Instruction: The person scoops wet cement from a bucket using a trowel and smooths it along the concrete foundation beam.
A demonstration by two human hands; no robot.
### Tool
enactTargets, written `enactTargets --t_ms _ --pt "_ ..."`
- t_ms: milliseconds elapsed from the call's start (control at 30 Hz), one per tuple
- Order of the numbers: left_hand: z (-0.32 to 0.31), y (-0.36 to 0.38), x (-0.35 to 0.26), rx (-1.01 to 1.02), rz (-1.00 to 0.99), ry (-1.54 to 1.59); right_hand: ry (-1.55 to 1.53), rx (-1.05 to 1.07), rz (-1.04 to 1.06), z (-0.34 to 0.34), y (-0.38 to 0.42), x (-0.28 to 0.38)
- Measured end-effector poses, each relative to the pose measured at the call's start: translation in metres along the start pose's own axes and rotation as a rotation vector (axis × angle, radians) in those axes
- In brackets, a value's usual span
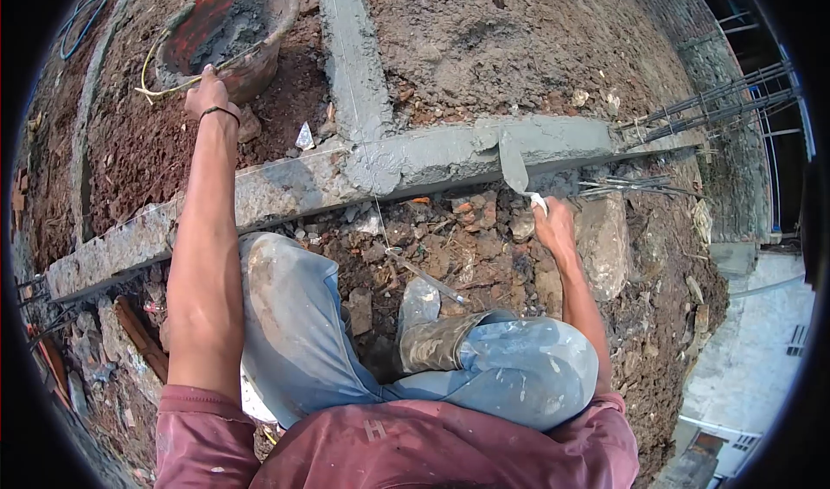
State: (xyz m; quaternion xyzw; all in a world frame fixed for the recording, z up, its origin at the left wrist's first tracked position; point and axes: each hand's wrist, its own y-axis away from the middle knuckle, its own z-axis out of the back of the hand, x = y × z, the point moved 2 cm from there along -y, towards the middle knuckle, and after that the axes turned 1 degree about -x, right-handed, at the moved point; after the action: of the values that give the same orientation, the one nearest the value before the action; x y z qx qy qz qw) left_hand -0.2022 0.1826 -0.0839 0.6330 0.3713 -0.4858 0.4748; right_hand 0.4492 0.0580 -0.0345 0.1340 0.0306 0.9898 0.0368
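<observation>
At the upper left, my left hand [210, 93] is closed on the near rim of a mortar bucket [257, 71], by its yellow rope handle [149, 67]. The bucket tilts toward me and holds grey wet mortar [235, 31]. My right hand [554, 222] grips the pale handle of a trowel [513, 162]. Its blade rests against the near side of the concrete beam [432, 156], where the surface is smooth, wet and grey. Left of the wet stretch, the beam [268, 191] looks dry and rough. A string [374, 173] crosses the wet part.
A second mortared strip [354, 48] runs away from the beam. Steel rebar [718, 104] sticks out at the right end. Between the beam and my knees lie broken bricks and rubble [471, 230]. A large stone block [603, 247] stands beside my right forearm. Loose soil [519, 48] lies beyond.
</observation>
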Motion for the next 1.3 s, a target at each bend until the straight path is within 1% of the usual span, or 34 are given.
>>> enactTargets --t_ms 33,100,133,167,200,233,267,333,400,500,533,567,600,633,667,733,767,800,867,900,933,1000,1067,1100,1167,1267,1300 --pt "-0.001 -0.004 0.003 0.025 0.006 0.06 -0.007 0.026 0.006 -0.003 0.001 0.006" --pt "0.002 0.003 -0.003 0.017 -0.005 0.026 -0.02 0.091 -0.02 -0.007 0.009 0.027" --pt "0.002 0.009 -0.008 0.015 -0.024 -0.012 0.024 0.072 0.008 -0.012 0.013 0.037" --pt "0.002 0.016 -0.012 0.027 0.002 0.056 0.003 0.094 0.0 -0.014 0.019 0.046" --pt "0.003 0.016 -0.011 0.024 0.006 0.059 -0.019 0.114 -0.007 -0.011 0.025 0.06" --pt "0.004 0.015 -0.011 0.031 0.013 0.044 0.01 0.109 0.041 -0.007 0.03 0.071" --pt "0.004 0.015 -0.012 0.04 0.019 0.03 0.014 0.108 0.042 -0.006 0.029 0.074" --pt "0.004 0.011 -0.009 0.04 0.025 0.025 0.166 0.096 0.048 -0.004 0.03 0.076" --pt "0.004 0.009 -0.007 0.024 -0.032 -0.014 0.203 0.073 0.026 -0.005 0.02 0.061" --pt "0.0 -0.008 0.008 0.021 -0.038 0.03 0.247 -0.008 -0.035 -0.008 0.003 0.028" --pt "0.001 0.0 -0.001 0.017 -0.037 0.033 0.25 -0.009 -0.03 -0.01 -0.001 0.021" --pt "0.003 0.009 -0.008 0.025 -0.016 -0.011 0.15 -0.005 0.006 -0.014 -0.002 0.015" --pt "0.004 0.012 -0.011 0.032 0.004 -0.056 0.049 0.001 0.043 -0.013 -0.002 0.021" --pt "0.003 0.007 -0.007 0.023 -0.036 -0.074 0.018 -0.007 0.035 -0.014 0.004 0.032" --pt "0.004 0.007 -0.005 0.019 -0.031 -0.077 -0.013 0.041 0.058 -0.022 0.007 0.034" --pt "0.003 0.01 -0.008 0.015 -0.008 -0.039 -0.012 0.069 0.025 -0.027 0.02 0.063" --pt "0.004 0.011 -0.009 0.012 -0.009 -0.056 0.016 0.085 0.07 -0.023 0.025 0.077" --pt "0.004 0.01 -0.008 0.01 -0.007 -0.058 0.017 0.087 0.07 -0.019 0.028 0.087" --pt "0.003 0.008 -0.006 0.012 -0.02 -0.043 0.133 0.136 0.096 -0.013 0.032 0.098" --pt "0.004 0.008 -0.007 0.012 -0.02 -0.043 0.173 0.106 0.146 -0.018 0.029 0.086" --pt "0.004 0.007 -0.008 0.016 -0.017 -0.081 0.173 0.104 0.149 -0.017 0.026 0.08" --pt "0.005 0.002 -0.005 0.015 -0.014 -0.12 0.251 0.07 0.076 -0.011 0.021 0.07" --pt "0.002 -0.005 0.002 -0.007 -0.054 -0.127 0.282 0.089 0.047 -0.004 0.012 0.057" --pt "0.001 -0.004 0.003 -0.007 -0.03 -0.087 0.303 0.059 0.011 -0.005 0.007 0.046" --pt "0.001 -0.006 0.004 -0.014 -0.044 -0.124 0.336 0.003 -0.024 -0.006 -0.004 0.025" --pt "0.0 -0.016 0.013 -0.028 -0.071 -0.157 0.253 -0.025 -0.02 -0.012 -0.012 0.003" --pt "-0.001 -0.018 0.015 -0.031 -0.082 -0.154 0.251 -0.025 -0.021 -0.013 -0.011 0.007"
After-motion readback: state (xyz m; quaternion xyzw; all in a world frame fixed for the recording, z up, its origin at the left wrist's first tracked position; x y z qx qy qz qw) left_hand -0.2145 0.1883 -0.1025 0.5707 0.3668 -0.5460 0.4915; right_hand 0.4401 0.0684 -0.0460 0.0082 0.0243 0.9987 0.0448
